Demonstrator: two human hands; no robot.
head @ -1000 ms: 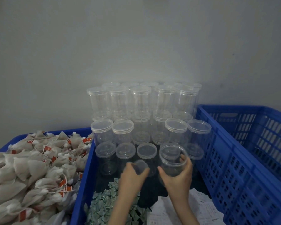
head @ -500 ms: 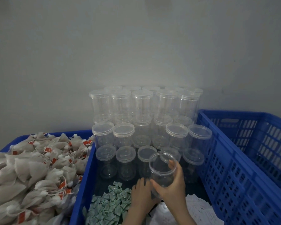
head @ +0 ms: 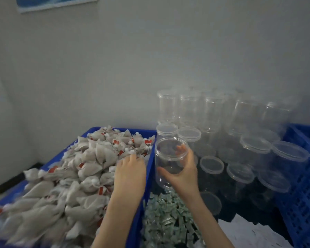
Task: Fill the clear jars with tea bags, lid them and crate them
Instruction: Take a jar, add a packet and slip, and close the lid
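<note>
Clear jar [head: 170, 158], lidless and empty, gripped by right hand [head: 183, 173]; left hand [head: 131, 169] open on tea bags [head: 89, 163] just beside. No filling, lidding or crating yet.

Plain pale wall [head: 150, 59], blue-edged poster [head: 55, 2] at top left, dim even light.

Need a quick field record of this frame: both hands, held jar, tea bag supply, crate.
left hand: reaching onto tea bag pile, grip unclear
right hand: holds open jar, upright, no lid, empty
tea bag bin: blue, heaped
lidded empty jars: stacked by wall
blue crate: right side, contents not visible
</note>
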